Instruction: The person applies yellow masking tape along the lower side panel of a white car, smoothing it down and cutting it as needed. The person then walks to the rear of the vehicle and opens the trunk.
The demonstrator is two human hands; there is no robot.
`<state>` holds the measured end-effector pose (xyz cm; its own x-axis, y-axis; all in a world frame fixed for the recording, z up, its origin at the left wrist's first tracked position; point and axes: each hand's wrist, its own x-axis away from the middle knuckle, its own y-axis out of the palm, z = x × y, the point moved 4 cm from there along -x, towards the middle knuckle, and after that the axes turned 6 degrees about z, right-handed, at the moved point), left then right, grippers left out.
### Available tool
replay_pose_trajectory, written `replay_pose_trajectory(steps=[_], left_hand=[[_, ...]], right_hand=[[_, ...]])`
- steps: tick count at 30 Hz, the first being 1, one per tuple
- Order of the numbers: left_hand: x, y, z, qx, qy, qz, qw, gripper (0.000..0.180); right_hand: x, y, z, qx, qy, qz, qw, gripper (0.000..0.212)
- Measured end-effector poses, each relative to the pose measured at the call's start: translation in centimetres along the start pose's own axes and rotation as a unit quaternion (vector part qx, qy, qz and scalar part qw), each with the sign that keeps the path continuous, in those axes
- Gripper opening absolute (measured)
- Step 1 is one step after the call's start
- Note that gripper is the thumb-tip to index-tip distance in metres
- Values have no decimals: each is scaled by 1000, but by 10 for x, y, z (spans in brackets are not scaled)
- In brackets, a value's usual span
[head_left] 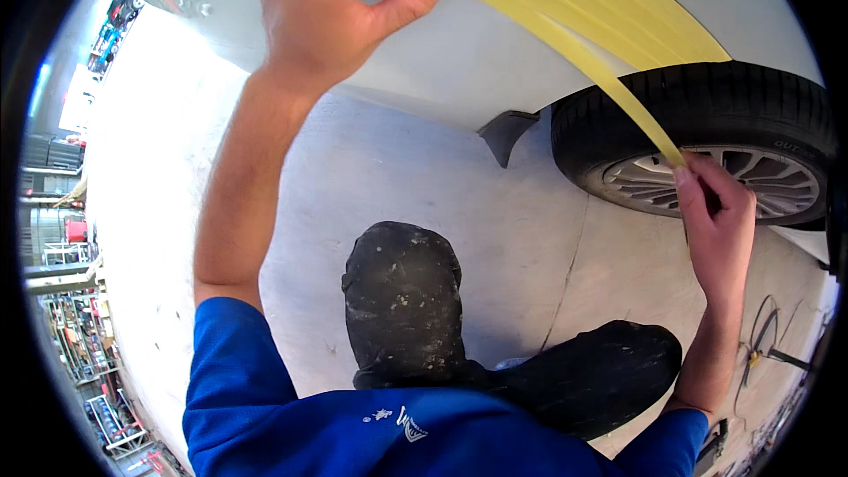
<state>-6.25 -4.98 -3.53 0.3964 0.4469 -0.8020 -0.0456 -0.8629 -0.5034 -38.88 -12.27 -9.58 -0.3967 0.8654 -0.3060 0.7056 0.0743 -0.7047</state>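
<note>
My right hand [720, 212] pinches the lower end of a strip of yellow masking tape [609, 79] between thumb and fingers, in front of the wheel. The strip runs taut up and left, standing partly off the car panel [442, 71]. Its upper part meets several overlapping bands of yellow tape [609, 0] stuck on the panel above the tyre. At the top, my left hand [331, 9] is closed on the tape, thumb along its edge; the upper frame edge cuts off some of its fingers.
Below the panel is a black tyre [636, 106] on a silver spoked wheel [760, 181]. A dark flap [510, 134] hangs left of it. My bent knees in dark trousers [402, 300] are over the pale floor [495, 274]. Shelving [79, 336] stands far left; a cable [755, 344] lies right.
</note>
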Motion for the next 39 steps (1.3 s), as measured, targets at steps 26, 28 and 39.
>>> replay_pose_trajectory(steps=[26, 28, 39], left_hand=[[4, 38, 37, 53, 29, 150, 987, 32], [4, 42, 46, 54, 29, 151, 987, 32], [-16, 66, 113, -12, 13, 199, 980, 30]], right_hand=[[-22, -21, 20, -2, -13, 3, 1000, 22], [-26, -22, 20, -3, -14, -11, 1000, 24], [-33, -28, 21, 22, -46, -39, 998, 21]])
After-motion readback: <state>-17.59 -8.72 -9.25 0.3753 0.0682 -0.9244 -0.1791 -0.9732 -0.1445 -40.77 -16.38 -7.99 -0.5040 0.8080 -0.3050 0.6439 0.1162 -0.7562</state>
